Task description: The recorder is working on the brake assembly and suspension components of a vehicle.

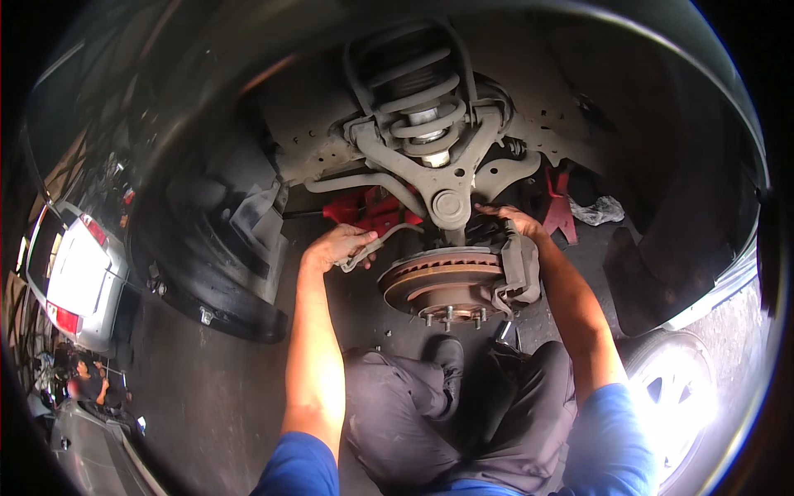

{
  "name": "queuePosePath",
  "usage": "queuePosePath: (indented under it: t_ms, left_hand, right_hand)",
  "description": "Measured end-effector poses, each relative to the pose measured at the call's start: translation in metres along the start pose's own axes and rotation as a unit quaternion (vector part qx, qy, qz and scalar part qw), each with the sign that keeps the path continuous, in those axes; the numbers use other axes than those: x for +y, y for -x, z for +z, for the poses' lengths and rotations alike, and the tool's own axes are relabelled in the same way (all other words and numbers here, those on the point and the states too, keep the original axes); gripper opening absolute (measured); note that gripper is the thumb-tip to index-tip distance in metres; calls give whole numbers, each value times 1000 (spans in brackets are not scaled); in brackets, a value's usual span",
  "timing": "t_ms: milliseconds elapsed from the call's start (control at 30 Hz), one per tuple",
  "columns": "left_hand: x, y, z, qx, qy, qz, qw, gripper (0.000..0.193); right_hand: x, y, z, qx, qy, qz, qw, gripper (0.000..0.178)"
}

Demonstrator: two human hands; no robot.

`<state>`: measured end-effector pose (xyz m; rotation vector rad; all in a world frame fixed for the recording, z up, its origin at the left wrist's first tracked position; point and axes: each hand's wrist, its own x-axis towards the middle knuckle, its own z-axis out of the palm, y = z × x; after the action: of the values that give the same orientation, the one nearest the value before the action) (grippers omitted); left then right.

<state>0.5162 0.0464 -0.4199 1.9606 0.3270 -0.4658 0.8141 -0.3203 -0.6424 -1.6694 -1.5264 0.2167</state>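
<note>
Head view: left hand [339, 246] pinches a bent grey strip [384, 240] beside the brake disc [438, 279], perhaps keeping it clear; right hand [519, 221] reaches behind the caliper [520, 266] straddling the disc's edge, its grip hidden, impossible to tell.

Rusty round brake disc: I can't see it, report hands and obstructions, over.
Left hand gripping thin curved grey strip. Right hand near upper end of grey metal caliper. Brake disc exposed, caliper covering its right edge.
</note>
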Motion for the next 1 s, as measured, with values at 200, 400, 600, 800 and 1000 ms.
queuePosePath:
  t_ms: [200, 400, 600, 800, 1000]
  left_hand:
    - [-13, 36, -12, 58, 135, -32, 989, 73]
    - [-10, 22, -5, 27, 178, -18, 983, 68]
    - [-33, -5, -6, 81, -179, 72, 978, 37]
    - [10, -30, 36, 86, -284, 124, 947, 37]
    - [5, -33, 39, 64, -318, 71, 943, 35]
  right_hand:
    - [-43, -38, 35, -12, -97, 71, 993, 76]
    - [-48, -24, 16, 4, -96, 96, 991, 89]
    - [-80, -42, 28, 67, -326, 183, 925, 89]
    - [-48, -24, 2, 5, -114, -6, 993, 77]
    - [-3, -32, 59, -44, 21, 112, 992, 54]
